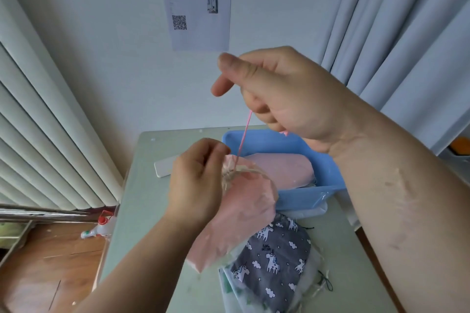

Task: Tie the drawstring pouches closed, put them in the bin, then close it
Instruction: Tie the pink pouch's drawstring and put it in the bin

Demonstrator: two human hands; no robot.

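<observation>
Nearest the camera, on the pale table (142, 211): one grey unicorn-print pouch (274, 259), lying flat on top of a white pouch with green print (229, 284); loose cord ends show at its right edge.

Just beyond, above the table: one pink pouch (239, 216), held up with its lower end hanging over the grey pouch. Neck gathered into a bunch. Left hand (195, 185): fingers curled round the gathered neck, pinching it.

Above that: pink drawstring (244, 134), running taut from the pouch neck upward. Right hand (287, 94): raised, fingers curled on the string and gripping it, forefinger partly extended; a short end of string shows below the palm.

Behind the hands, toward the back right of the table: one blue bin (305, 198), open-topped, with a second pink pouch (284, 170) lying inside it.

Left of the bin, on the table: one flat white oblong piece (165, 166); what it is cannot be told.

On the floor, left of the table: one spray bottle with red trigger (99, 229).

Far: white radiator (50, 134) at left, printed sheet with a QR code (201, 7) on the wall, pale curtain (407, 33) at right.
</observation>
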